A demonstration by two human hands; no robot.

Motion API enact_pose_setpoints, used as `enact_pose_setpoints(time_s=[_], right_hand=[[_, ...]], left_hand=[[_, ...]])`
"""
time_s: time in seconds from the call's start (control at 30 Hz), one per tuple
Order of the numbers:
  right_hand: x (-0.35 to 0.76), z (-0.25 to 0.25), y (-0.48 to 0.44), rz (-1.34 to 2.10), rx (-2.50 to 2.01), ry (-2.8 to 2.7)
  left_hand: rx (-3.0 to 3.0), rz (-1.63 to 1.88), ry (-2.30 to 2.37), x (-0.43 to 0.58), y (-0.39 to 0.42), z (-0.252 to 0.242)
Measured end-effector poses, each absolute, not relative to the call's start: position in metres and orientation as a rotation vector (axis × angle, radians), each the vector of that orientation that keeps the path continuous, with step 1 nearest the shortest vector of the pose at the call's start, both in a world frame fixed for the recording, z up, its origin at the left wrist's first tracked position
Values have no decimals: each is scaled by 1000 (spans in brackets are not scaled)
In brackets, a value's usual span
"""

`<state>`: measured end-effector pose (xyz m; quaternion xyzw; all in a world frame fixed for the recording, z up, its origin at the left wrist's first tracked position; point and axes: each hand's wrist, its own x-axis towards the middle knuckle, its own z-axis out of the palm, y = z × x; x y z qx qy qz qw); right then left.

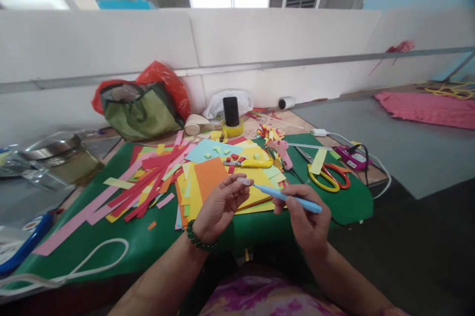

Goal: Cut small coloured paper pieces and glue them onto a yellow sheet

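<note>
My left hand (226,202), with a dark green bead bracelet at the wrist, pinches a small translucent whitish piece (244,181) between thumb and fingertips. What that piece is, I cannot make out. In my right hand (309,217) lies a light blue pen-like tool (276,193), its thin tip pointing left at the whitish piece, touching or nearly so. Beneath both hands is a stack of coloured paper (211,176). On the stack lies a yellow-handled cutter (256,163) beside small red and green paper bits.
Cut paper strips (148,172) spread over the green mat (356,204) at left. A pink glue gun (282,153), scissors (326,177) and a purple power strip (352,157) are at right. Behind stand a phone (230,111) and a green bag (144,113); a jar (63,158) is far left.
</note>
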<state>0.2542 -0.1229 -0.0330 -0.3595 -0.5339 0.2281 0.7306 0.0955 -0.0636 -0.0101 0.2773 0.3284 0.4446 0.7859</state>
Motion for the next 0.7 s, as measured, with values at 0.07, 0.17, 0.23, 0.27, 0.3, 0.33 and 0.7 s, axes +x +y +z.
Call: enact_pose_setpoints(time_s=[0.07,0.17,0.23,0.27,0.3,0.33,0.7], right_hand=[[251,-31,-123,498,-812,-1186],[247,-28,-122,520,-835,-1191],[245,-28,-121,540,-838,-1191],[245,-29,-120,559,-839,-1181],[245,-30,-119,592,-836,-1161],[245,-32,-117,639,-832,-1128],[239,-39,-102,1031,-787,-737]], left_hand=[[615,972,708,94,-67,-11],[675,993,729,93,-71,-13],[743,1012,733,92,-73,-14],[793,1025,736,91,-74,-15],[854,1040,744,91,-75,-16],[924,1057,760,90,-76,-16],[1242,1243,884,92,-89,-16]])
